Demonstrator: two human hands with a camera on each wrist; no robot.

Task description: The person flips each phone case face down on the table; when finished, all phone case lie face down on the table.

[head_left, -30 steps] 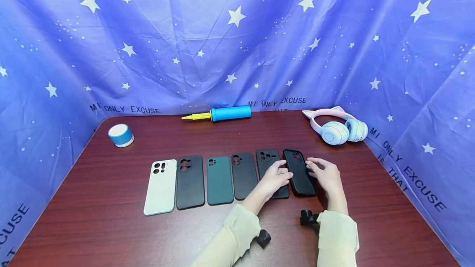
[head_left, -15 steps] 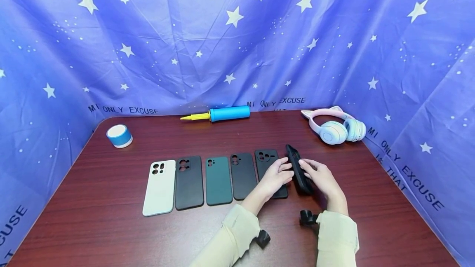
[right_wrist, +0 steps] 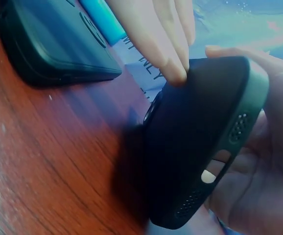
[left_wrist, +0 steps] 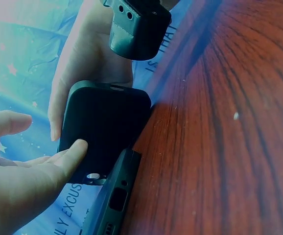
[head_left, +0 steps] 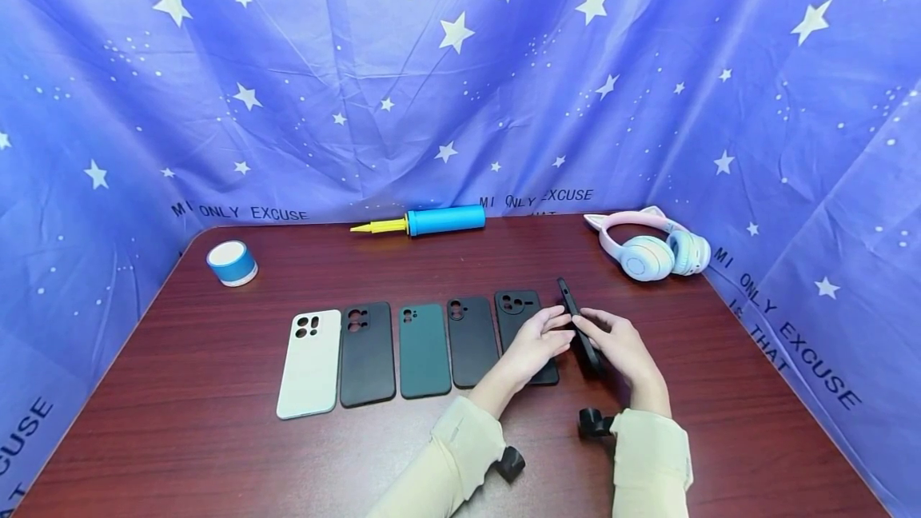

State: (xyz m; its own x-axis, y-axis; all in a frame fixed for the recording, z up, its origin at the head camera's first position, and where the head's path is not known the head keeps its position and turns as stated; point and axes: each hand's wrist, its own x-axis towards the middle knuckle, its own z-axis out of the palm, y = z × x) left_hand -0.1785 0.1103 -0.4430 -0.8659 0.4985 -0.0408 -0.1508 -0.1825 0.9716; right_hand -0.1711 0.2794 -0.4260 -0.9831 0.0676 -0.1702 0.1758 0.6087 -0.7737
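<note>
A black phone case (head_left: 586,346) stands tilted up on its long edge at the right end of a row of cases, between the two hands. My right hand (head_left: 620,344) holds it from the right side, fingertips at its raised edge; in the right wrist view the palm (right_wrist: 251,196) lies behind the case's hollow side. My left hand (head_left: 531,346) is over another black phone case (head_left: 516,316) that lies flat. Its outstretched fingers (left_wrist: 75,152) touch the back of the tilted case in the left wrist view, with the thumb apart.
Further left lie a black case (head_left: 473,342), a green case (head_left: 424,352), a black case (head_left: 368,362) and a white case (head_left: 309,370). Behind are a blue pump (head_left: 446,220), cat-ear headphones (head_left: 647,254) and a blue-white cylinder (head_left: 232,264). A starry curtain (head_left: 403,142) surrounds the table.
The right-hand case has turned from leaning with its hollow inside showing to standing nearly on edge. My right hand has moved left with it; the left hand has barely shifted.
</note>
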